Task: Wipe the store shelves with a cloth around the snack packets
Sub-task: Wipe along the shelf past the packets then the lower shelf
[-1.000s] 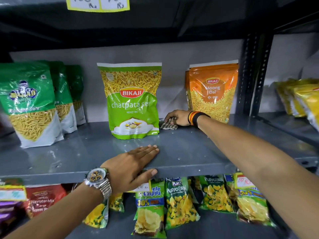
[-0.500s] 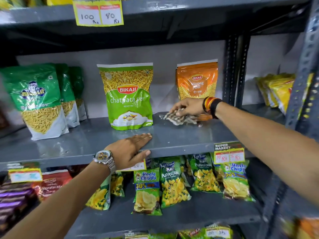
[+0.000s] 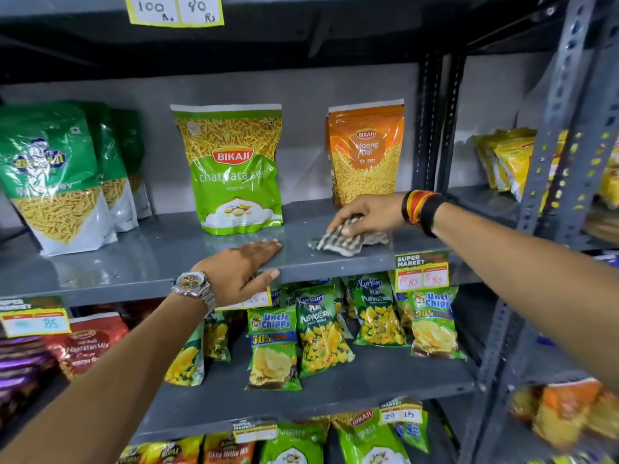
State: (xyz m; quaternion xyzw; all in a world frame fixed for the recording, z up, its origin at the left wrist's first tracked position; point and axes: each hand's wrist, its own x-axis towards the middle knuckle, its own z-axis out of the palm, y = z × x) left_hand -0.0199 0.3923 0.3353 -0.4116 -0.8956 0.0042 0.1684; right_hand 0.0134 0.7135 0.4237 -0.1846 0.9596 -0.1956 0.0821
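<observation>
Head view looks down at a grey metal shelf (image 3: 140, 262) carrying upright snack packets. At its middle stands a light green packet (image 3: 234, 169) showing thin yellow strands through its clear upper panel. To its right, apart from it, an orange packet (image 3: 366, 155) shows small yellow grains. At the left a row of dark green packets (image 3: 57, 175), one behind another, also holds yellow strands.

Right hand (image 3: 368, 212), with red, yellow and black bands on the wrist, presses a checked cloth (image 3: 341, 241) onto the shelf just in front of the orange packet; its fingers (image 3: 338, 222) curl down, pinching the crumpled cloth against the surface. Left hand (image 3: 241, 269), with a metal watch (image 3: 194, 286) on the wrist, lies flat near the front of the shelf, fingers stretched out together on top and thumb hooked under the front edge, holding nothing else.

Below, a second shelf (image 3: 368, 386) carries small chip bags (image 3: 273, 346) and puffcorn bags (image 3: 321, 333). A price tag (image 3: 421, 272) hangs on the shelf edge at the right. Yellow packets (image 3: 505, 159) sit on the neighbouring rack beyond a slotted upright post (image 3: 425, 118).
</observation>
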